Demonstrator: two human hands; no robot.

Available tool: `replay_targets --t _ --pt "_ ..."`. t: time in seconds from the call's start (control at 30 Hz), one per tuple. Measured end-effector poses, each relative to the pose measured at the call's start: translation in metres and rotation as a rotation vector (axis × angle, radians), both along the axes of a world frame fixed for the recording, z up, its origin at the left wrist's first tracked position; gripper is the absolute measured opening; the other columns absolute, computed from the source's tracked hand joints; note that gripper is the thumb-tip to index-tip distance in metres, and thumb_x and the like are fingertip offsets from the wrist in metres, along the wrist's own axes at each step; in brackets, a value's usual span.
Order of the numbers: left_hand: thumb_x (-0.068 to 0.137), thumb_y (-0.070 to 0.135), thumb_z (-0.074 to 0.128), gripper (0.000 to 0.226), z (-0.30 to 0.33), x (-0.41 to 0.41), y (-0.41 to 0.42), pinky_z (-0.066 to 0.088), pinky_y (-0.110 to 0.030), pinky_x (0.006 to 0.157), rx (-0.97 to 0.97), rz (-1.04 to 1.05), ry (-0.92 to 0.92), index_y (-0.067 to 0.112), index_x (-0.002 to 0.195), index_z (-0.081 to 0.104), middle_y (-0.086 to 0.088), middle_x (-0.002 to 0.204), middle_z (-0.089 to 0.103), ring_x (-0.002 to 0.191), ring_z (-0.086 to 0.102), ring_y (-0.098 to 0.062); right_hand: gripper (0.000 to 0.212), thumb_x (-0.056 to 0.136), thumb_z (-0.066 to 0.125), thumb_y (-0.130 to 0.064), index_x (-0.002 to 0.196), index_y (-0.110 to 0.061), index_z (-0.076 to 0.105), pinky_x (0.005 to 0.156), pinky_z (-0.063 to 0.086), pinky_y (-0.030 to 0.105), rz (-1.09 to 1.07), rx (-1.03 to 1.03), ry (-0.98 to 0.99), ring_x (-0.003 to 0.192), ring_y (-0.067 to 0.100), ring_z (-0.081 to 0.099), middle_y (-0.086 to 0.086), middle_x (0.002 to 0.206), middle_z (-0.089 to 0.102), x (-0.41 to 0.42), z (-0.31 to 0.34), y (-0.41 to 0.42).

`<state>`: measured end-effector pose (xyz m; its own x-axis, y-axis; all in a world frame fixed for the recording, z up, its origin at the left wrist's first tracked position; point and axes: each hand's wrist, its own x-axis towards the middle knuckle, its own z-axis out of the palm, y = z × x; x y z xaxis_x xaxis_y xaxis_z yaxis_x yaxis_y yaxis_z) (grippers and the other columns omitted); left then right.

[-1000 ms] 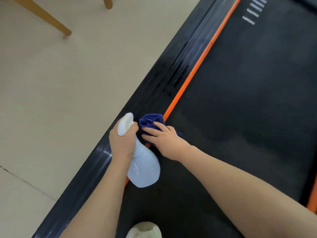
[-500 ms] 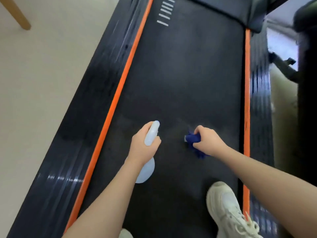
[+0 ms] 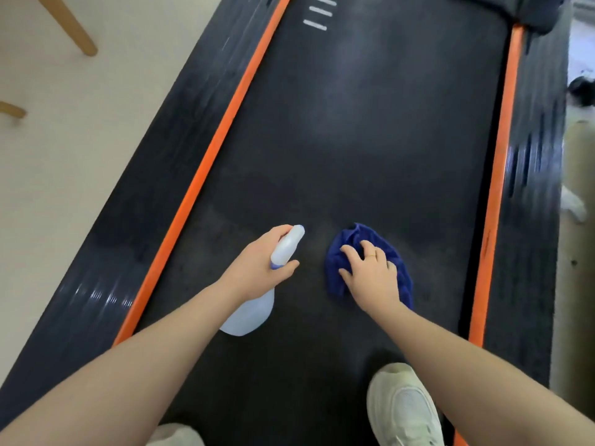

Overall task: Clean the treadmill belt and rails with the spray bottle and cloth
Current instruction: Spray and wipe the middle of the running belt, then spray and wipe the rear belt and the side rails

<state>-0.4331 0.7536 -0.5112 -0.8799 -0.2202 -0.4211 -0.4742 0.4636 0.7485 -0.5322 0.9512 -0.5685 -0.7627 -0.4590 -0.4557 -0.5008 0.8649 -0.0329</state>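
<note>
The black treadmill belt [image 3: 370, 130] runs away from me between two orange strips, with the dark left rail [image 3: 154, 194] and right rail [image 3: 531, 175] outside them. My left hand [image 3: 257, 268] grips the neck of a pale translucent spray bottle [image 3: 249, 313], its white nozzle pointing forward over the belt. My right hand [image 3: 370, 275] lies flat, fingers spread, pressing a crumpled blue cloth [image 3: 397, 262] onto the belt's middle. The cloth's centre is hidden under the hand.
My white shoe [image 3: 402, 410] stands on the belt at the lower right, and another shoe tip [image 3: 175, 436] shows at the bottom edge. Wooden chair legs [image 3: 69, 25] stand on the beige floor to the left. Dark and white items lie on the floor beyond the right rail.
Both hands moved from the left rail's orange strip to the middle of the belt. The right hand went from bunching the cloth to pressing it flat and spread on the belt.
</note>
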Motion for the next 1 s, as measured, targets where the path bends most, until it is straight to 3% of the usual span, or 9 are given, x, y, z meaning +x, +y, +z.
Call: replay_targets --t 0.1,0.23,0.33,0.4,0.47,0.6,0.77,0.9,1.0 --pt "0.089 0.02 0.063 0.055 0.0 -0.002 0.004 0.04 -0.022 0.086 -0.001 0.086 0.012 0.023 0.138 0.039 0.008 0.127 0.051 0.11 0.05 -0.01 0.023 0.094 0.047 -0.017 0.117 -0.016 0.049 0.075 0.036 0.028 -0.117 -0.386 -0.046 0.101 0.019 0.046 0.003 0.124 0.045 -0.016 0.005 0.007" --pt "0.089 0.016 0.062 0.051 -0.003 -0.007 0.007 0.039 -0.024 0.084 -0.004 0.175 0.023 0.022 0.136 0.042 0.008 0.122 0.053 0.107 0.051 -0.011 0.016 0.09 0.05 -0.003 0.095 -0.018 0.046 0.065 0.034 0.017 -0.396 -0.948 -0.05 0.073 0.0 0.044 -0.003 0.099 0.046 -0.037 0.037 0.013" --pt "0.089 0.015 0.062 0.05 -0.005 -0.008 0.011 0.039 -0.024 0.084 -0.009 0.164 0.023 0.022 0.135 0.043 0.009 0.12 0.052 0.107 0.051 -0.011 0.016 0.089 0.053 -0.008 0.101 -0.017 0.057 0.078 0.038 0.027 -0.126 -0.591 -0.095 0.099 0.01 0.047 -0.002 0.112 0.045 -0.035 0.027 0.036" --pt "0.089 0.015 0.062 0.051 -0.006 -0.009 0.014 0.041 -0.025 0.085 -0.018 0.125 0.01 0.022 0.135 0.043 0.008 0.122 0.053 0.109 0.051 -0.012 0.014 0.09 0.053 -0.024 0.102 -0.026 0.061 0.1 0.028 0.038 -0.003 -0.271 -0.128 0.127 0.023 0.031 -0.003 0.135 0.038 -0.03 0.015 0.052" --pt "0.088 0.017 0.062 0.052 -0.008 -0.011 0.016 0.044 -0.029 0.089 -0.029 0.093 -0.007 0.023 0.137 0.042 0.007 0.126 0.053 0.11 0.052 -0.013 0.016 0.091 0.052 -0.038 0.095 -0.028 0.064 0.109 0.019 0.046 -0.063 -0.281 -0.13 0.137 0.023 0.016 -0.006 0.146 0.029 -0.026 0.016 0.052" --pt "0.088 0.02 0.062 0.053 -0.012 -0.012 0.02 0.046 -0.034 0.093 -0.044 0.045 -0.023 0.023 0.137 0.042 0.007 0.127 0.053 0.111 0.052 -0.014 0.025 0.091 0.057 -0.033 0.111 -0.02 0.052 0.095 0.039 0.043 -0.252 -0.304 -0.142 0.133 0.028 0.025 0.0 0.146 0.029 -0.015 0.015 0.029" --pt "0.089 0.018 0.06 0.051 -0.006 -0.012 0.023 0.044 -0.028 0.087 -0.071 0.058 -0.035 0.024 0.136 0.042 0.008 0.122 0.054 0.106 0.052 -0.013 0.071 0.092 0.053 -0.041 0.147 -0.033 0.01 0.102 0.036 0.046 -0.032 0.01 -0.067 0.135 0.036 0.018 0.008 0.154 0.009 0.002 -0.003 0.02" --pt "0.091 0.02 0.057 0.041 -0.001 -0.02 0.031 0.049 -0.035 0.084 -0.12 0.015 -0.12 0.017 0.129 0.046 0.0 0.113 0.058 0.098 0.056 -0.02 0.055 0.091 0.054 -0.026 0.139 -0.032 0.028 0.087 0.044 0.041 0.024 -0.026 -0.063 0.121 0.033 0.035 0.009 0.143 0.027 -0.016 0.004 0.018" --pt "0.091 0.018 0.053 0.027 0.003 -0.023 0.041 0.049 -0.042 0.08 -0.163 -0.017 -0.184 0.007 0.115 0.052 -0.011 0.102 0.062 0.092 0.06 -0.03 0.043 0.085 0.057 -0.024 0.126 -0.031 0.047 0.078 0.047 0.035 -0.189 -0.337 -0.132 0.105 0.027 0.047 0.001 0.123 0.044 -0.033 0.021 0.02"
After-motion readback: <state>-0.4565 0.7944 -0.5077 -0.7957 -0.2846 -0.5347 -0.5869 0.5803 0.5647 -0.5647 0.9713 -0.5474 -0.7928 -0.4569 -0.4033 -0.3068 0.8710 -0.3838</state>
